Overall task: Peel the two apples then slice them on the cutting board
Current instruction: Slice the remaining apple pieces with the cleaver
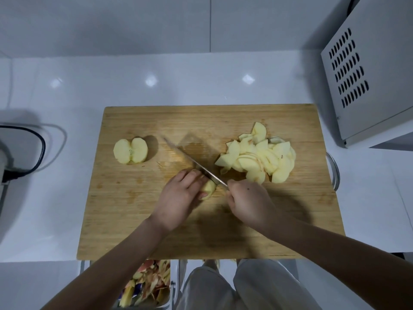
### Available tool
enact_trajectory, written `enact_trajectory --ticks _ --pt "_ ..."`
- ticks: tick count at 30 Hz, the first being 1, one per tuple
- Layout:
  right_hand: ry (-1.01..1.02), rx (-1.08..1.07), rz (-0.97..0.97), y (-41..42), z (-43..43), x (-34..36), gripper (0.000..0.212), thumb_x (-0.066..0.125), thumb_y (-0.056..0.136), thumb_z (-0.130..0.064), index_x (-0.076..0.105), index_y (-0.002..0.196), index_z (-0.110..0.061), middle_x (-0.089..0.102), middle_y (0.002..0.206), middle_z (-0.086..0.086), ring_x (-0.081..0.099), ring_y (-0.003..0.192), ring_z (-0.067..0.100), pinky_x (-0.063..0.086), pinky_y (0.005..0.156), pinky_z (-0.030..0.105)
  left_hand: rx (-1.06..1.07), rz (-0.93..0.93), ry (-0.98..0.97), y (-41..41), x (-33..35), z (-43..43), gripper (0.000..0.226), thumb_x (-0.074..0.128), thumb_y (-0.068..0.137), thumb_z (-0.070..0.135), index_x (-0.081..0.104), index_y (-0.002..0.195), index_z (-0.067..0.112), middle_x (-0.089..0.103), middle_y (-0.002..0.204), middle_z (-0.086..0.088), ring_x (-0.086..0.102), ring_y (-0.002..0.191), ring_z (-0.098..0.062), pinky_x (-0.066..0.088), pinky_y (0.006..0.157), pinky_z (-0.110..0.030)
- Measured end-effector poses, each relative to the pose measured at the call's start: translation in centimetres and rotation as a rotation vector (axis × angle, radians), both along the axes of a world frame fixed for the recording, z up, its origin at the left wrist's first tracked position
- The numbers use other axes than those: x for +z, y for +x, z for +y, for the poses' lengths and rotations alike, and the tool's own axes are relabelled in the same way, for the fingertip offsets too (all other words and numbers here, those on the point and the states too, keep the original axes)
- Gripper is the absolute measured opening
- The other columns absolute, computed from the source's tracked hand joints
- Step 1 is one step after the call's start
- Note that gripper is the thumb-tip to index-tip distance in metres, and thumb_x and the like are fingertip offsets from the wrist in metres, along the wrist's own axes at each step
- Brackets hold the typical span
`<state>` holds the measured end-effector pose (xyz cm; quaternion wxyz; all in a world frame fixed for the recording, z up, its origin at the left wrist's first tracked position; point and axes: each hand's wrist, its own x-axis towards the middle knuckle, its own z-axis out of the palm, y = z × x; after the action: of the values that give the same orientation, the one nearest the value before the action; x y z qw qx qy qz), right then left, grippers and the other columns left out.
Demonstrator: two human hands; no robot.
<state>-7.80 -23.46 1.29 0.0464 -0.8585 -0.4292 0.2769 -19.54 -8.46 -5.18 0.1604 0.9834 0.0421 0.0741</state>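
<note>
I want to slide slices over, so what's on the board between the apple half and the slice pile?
In the head view, only the knife blade crosses between the apple half and the slice pile; otherwise the board is bare there.

Apple half left of slices (same board).
</note>
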Motion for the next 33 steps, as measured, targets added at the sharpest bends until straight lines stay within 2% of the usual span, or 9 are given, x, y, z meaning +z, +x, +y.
enact_trajectory --ticks 4,7,11,13,17,19,23,26,33 --pt "0.047 -0.036 -0.013 0.2 -1.3 0.7 0.020 0.039 0.099 -0.026 0.056 0.103 -0.016 0.036 0.064 -0.014 0.038 0.056 0.000 0.026 0.048 0.013 -0.002 -0.046 -0.004 -0.2 0.1 0.0 0.035 0.053 0.089 0.029 0.066 0.111 0.005 0.064 0.111 -0.012 0.054 0.102 -0.025 0.054 0.077 -0.037" --pt "0.079 0.024 -0.037 -0.2 -2.1 2.0 0.024 0.036 0.100 -0.025 0.055 0.111 -0.016 0.040 0.066 -0.012 0.043 0.060 0.005 0.030 0.052 0.013 -0.014 -0.041 -0.014 -0.1 0.2 0.1 0.038 0.049 0.089 0.032 0.067 0.111 0.005 0.065 0.110 -0.011 0.055 0.099 -0.024 0.055 0.074 -0.036" --pt "0.056 0.054 -0.042 -0.4 -1.7 2.6 0.025 0.035 0.101 -0.022 0.053 0.116 -0.014 0.049 0.079 -0.006 0.049 0.069 0.010 0.037 0.057 0.018 -0.017 -0.045 -0.034 -0.1 0.3 0.1 0.038 0.051 0.090 0.031 0.066 0.113 0.005 0.065 0.111 -0.011 0.059 0.098 -0.027 0.056 0.074 -0.038" --pt "0.030 0.054 -0.032 -0.3 -1.0 2.1 0.024 0.037 0.100 -0.020 0.054 0.115 -0.013 0.049 0.080 -0.005 0.049 0.069 0.011 0.038 0.058 0.021 -0.019 -0.061 -0.042 -0.1 0.1 0.1 0.037 0.052 0.090 0.030 0.066 0.114 0.005 0.064 0.112 -0.011 0.059 0.099 -0.028 0.055 0.076 -0.038" --pt "0.006 0.034 -0.017 -0.5 0.2 0.4 0.019 0.041 0.098 -0.019 0.056 0.109 -0.012 0.050 0.078 -0.005 0.051 0.067 0.011 0.034 0.050 0.018 -0.023 -0.064 -0.033 -0.2 -0.1 0.1 0.036 0.052 0.090 0.029 0.067 0.112 0.004 0.065 0.112 -0.012 0.059 0.099 -0.030 0.055 0.077 -0.039" --pt "0.011 -0.005 0.003 -0.1 0.1 -0.1 0.019 0.041 0.099 -0.022 0.057 0.107 -0.015 0.051 0.077 -0.007 0.052 0.066 0.008 0.039 0.054 0.018 -0.020 -0.065 -0.022 -0.2 -0.1 0.1 0.035 0.051 0.090 0.029 0.067 0.111 0.004 0.065 0.111 -0.012 0.059 0.100 -0.029 0.056 0.076 -0.038" --pt "0.050 -0.043 -0.008 0.3 -1.5 0.6 0.021 0.038 0.099 -0.028 0.057 0.103 -0.018 0.039 0.066 -0.014 0.040 0.056 -0.001 0.029 0.049 0.012 -0.009 -0.087 -0.046 -0.4 0.0 0.0 0.035 0.051 0.091 0.030 0.067 0.108 0.004 0.065 0.108 -0.012 0.058 0.099 -0.026 0.055 0.076 -0.036" --pt "0.079 0.041 -0.051 -0.1 -2.5 1.9 0.025 0.034 0.100 -0.028 0.056 0.107 -0.018 0.034 0.063 -0.014 0.043 0.059 0.004 0.028 0.051 0.012 -0.010 -0.093 -0.042 -0.3 -0.1 0.2 0.034 0.052 0.090 0.031 0.067 0.107 0.005 0.065 0.107 -0.011 0.056 0.097 -0.024 0.054 0.074 -0.035" --pt "0.037 0.062 -0.064 -0.6 -1.5 2.4 0.025 0.037 0.100 -0.022 0.052 0.119 -0.014 0.049 0.080 -0.006 0.049 0.069 0.011 0.032 0.053 0.016 -0.012 -0.096 -0.063 -0.4 -0.3 0.0 0.033 0.054 0.091 0.029 0.066 0.110 0.005 0.065 0.110 -0.011 0.057 0.099 -0.027 0.054 0.077 -0.038"
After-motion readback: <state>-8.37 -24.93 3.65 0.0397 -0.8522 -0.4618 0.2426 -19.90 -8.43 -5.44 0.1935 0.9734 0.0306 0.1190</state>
